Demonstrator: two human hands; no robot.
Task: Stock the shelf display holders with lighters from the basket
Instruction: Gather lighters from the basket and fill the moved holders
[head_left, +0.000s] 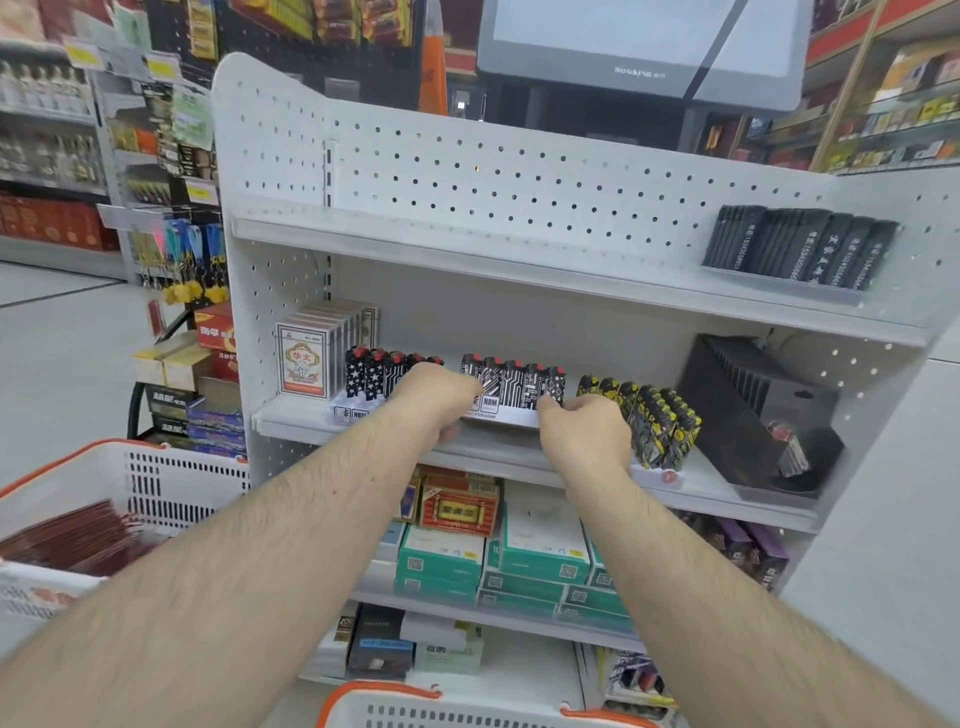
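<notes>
On the middle shelf (701, 483) stands a white display holder (511, 415) filled with black-and-white patterned lighters (514, 382). My left hand (441, 400) grips the holder's left end, and my right hand (582, 426) grips its right end. To the left sits a second holder with star-patterned lighters (371, 376). Right of my hands is a row of black-and-yellow lighters (649, 415). A white basket with an orange rim (415, 699) shows at the bottom edge; its contents are hidden.
Card packs (306, 358) stand at the shelf's left end and a black holder (753, 400) at its right. Black boxes (800, 244) sit on the top shelf. Green boxes (519, 561) fill the shelf below. Another white basket (130, 488) sits at left.
</notes>
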